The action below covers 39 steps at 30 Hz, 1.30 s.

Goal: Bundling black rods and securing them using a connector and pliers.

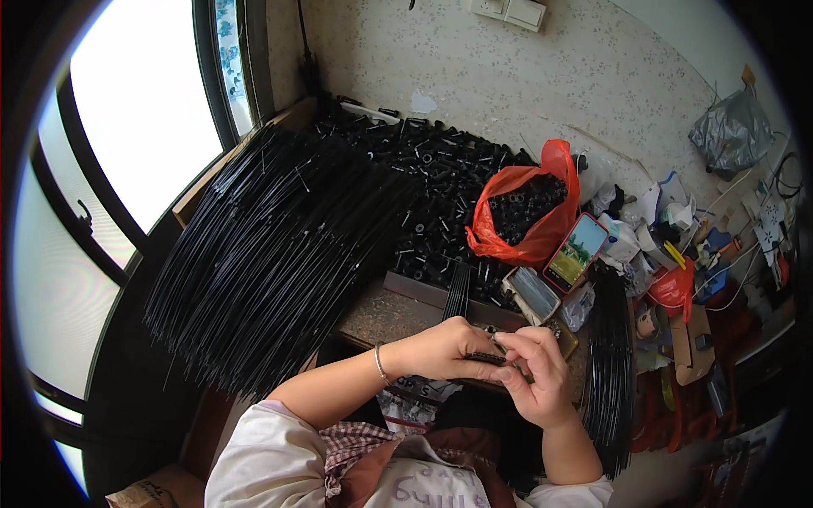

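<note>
My left hand, with a bangle at its wrist, is closed at the front edge of the bench. A small bundle of thin black rods runs away from it toward the far side, and the near ends show in its fingers. Close against it, my right hand has thumb and fingers bent together at the rod ends. Whatever small piece sits in that pinch is too small to name. A heap of short black tubular parts covers the bench beyond both hands.
A large stack of black rods overhangs the bench at the left; another bundle hangs at the right. Near the heap lie a red plastic bag of small dark parts, a lit phone and a clear-lidded case. Clutter fills the far right.
</note>
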Tool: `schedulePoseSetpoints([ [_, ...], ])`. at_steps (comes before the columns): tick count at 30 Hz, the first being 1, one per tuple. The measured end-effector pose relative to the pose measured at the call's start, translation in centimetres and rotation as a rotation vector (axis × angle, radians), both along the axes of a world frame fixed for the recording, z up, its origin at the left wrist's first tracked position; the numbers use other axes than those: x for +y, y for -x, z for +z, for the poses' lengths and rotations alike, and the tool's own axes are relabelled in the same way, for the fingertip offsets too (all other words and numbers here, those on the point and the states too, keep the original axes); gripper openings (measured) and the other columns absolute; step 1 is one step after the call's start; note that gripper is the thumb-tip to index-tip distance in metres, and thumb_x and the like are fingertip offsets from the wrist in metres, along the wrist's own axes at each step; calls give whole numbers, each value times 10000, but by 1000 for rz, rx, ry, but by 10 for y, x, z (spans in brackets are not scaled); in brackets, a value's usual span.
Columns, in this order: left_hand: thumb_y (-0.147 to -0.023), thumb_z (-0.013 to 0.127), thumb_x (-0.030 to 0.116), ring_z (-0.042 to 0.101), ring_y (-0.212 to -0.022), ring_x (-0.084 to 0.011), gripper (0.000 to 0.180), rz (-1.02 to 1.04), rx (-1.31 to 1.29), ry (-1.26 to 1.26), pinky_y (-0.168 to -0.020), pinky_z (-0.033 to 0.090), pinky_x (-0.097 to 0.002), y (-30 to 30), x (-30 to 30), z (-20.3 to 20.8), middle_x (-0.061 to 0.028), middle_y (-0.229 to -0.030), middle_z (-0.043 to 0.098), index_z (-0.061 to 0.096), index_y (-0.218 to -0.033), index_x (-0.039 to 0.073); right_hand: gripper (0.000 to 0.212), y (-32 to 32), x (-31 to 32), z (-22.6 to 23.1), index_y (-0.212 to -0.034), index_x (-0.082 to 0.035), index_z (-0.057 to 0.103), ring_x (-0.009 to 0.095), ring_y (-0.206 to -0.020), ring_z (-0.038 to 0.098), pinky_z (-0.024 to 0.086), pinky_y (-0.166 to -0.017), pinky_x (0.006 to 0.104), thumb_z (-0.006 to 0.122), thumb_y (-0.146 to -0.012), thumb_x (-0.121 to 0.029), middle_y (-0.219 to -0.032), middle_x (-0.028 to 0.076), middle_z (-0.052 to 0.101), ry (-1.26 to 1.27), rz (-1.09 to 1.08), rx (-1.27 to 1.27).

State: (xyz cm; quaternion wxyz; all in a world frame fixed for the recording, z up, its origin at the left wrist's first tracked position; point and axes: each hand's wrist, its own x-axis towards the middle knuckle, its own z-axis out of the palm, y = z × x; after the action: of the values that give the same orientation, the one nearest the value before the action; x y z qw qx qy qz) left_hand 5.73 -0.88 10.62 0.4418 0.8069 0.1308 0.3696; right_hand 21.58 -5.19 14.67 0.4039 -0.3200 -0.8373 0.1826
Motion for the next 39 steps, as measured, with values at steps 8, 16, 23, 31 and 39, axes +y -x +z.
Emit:
schedulePoseSetpoints([
  [8, -649, 553, 400, 141, -1165, -324, 440, 214, 390, -86, -800, 144, -627, 2, -9, -55, -156, -1178, 330, 527, -974, 105, 189, 15, 6, -8, -795, -12, 573, 196, -619, 465, 390, -533, 258, 567, -613, 37, -688, 66, 488, -140, 31, 5],
  [16, -447, 625, 453, 120, -1159, -372, 933, 609, 923, -554, -809, 191, -597, 8, -10, -97, -204, -1264, 106, 217, -1221, 126, 245, 23, -34, -15, -782, 3, 573, 172, -580, 481, 411, -466, 233, 611, -543, 44, -668, 54, 497, -221, 118, -106],
  [23, -586, 514, 337, 154, -1153, -367, 730, 560, 901, -579, -858, 184, -539, 14, -7, -95, -217, -1249, 153, 230, -1212, 89, 287, 26, -43, -14, -809, 23, 564, 156, -594, 474, 424, -507, 221, 593, -524, 11, -687, 47, 493, -130, 254, -151],
  [31, -540, 521, 266, 171, -1157, -350, 756, 282, 846, -551, -927, 181, -402, 43, -24, -99, -249, -1230, 171, 240, -1185, -12, 123, 33, 13, -31, -817, -37, 562, 186, -618, 547, 429, -550, 256, 528, -721, -105, -706, 97, 555, 476, 363, 78],
  [39, -696, 369, 140, 242, -1140, -305, 523, 391, 852, -635, -912, 207, -396, 35, -37, -107, -194, -1236, 220, 246, -1194, 36, 162, 3, 121, -102, -783, -30, 557, 274, -695, 509, 411, -612, 334, 575, -630, -80, -739, 117, 499, 299, -296, -233],
])
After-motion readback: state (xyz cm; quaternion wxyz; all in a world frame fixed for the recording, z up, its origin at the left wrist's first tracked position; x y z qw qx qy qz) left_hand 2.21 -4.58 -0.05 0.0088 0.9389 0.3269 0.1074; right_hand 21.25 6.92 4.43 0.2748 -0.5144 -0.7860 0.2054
